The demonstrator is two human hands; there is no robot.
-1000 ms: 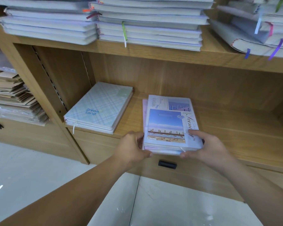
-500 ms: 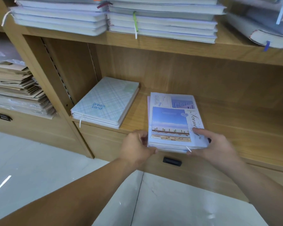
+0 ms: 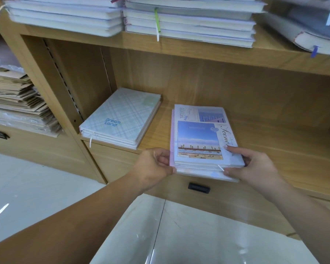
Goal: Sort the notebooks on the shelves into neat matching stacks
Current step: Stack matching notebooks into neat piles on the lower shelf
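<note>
Two bare hands grip a stack of scenery notebooks [image 3: 198, 138] at its near corners as it lies flat on the lower shelf [image 3: 274, 149], its front end reaching past the shelf's edge. The left hand [image 3: 154, 166] curls its fingers round the stack's near left corner. The right hand [image 3: 253, 168] pinches the near right corner, with the forefinger on the top cover and the thumb against the front edge.

The top cover shows a blue sky-and-shore photograph with script lettering down its right side. A second cover peeks out behind it, and a pink edge shows along the stack's left side.

Just left of the stack and apart from it, a pile of plaid "Dream Land" notebooks [image 3: 120, 119] lies at a slant on the same shelf. Above the stack, the upper shelf [image 3: 198, 54] carries two piles of white notebooks [image 3: 65, 18] side by side — one with a green ribbon [image 3: 156, 18] hanging over its front — and, further right, grey notebooks [image 3: 312, 39] lying askew. Far left of the stack, in the next bay, sits a heap of brown paper sheets [image 3: 13, 96]. Directly below the stack a black drawer handle [image 3: 199, 188] is set in the cabinet front, with pale glossy floor tiles [image 3: 179, 235] beneath.
</note>
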